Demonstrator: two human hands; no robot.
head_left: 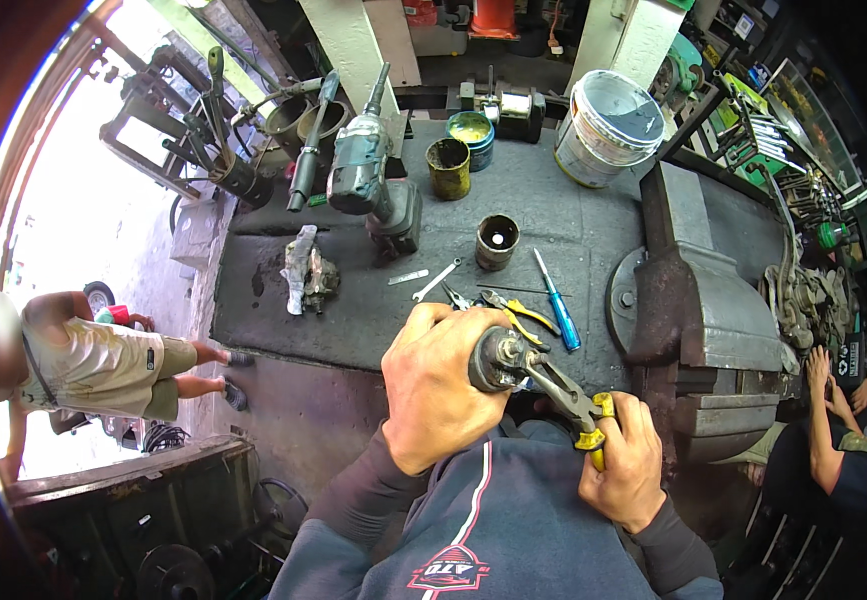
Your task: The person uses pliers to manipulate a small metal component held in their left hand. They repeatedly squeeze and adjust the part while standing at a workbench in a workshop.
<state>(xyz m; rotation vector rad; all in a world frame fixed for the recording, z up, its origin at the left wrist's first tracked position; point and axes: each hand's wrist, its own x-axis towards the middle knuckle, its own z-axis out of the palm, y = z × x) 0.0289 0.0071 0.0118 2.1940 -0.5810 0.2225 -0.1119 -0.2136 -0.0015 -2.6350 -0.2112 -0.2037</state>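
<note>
My left hand [432, 385] is wrapped around a dark, round metal part [490, 372] with a raised fitting on its top, held above the bench's near edge. In my right hand [626, 465] are needle-nose pliers [576, 402] with yellow grips; their jaws reach to the fitting, and I cannot tell whether they clamp it. Just beyond my left hand lie yellow-and-black pliers [529, 312], a blue-handled screwdriver [560, 305] and a small wrench [437, 280]. An open dark can [497, 243] stands behind them.
A large bench vise [694, 290] rises at the right, with a white bucket [589, 150] behind it. A cordless impact wrench [362, 175] stands upright near a greasy metal piece [316, 278] on the workbench [284, 335]. One person [104, 365] stands left; another's arms [826, 425] show at right.
</note>
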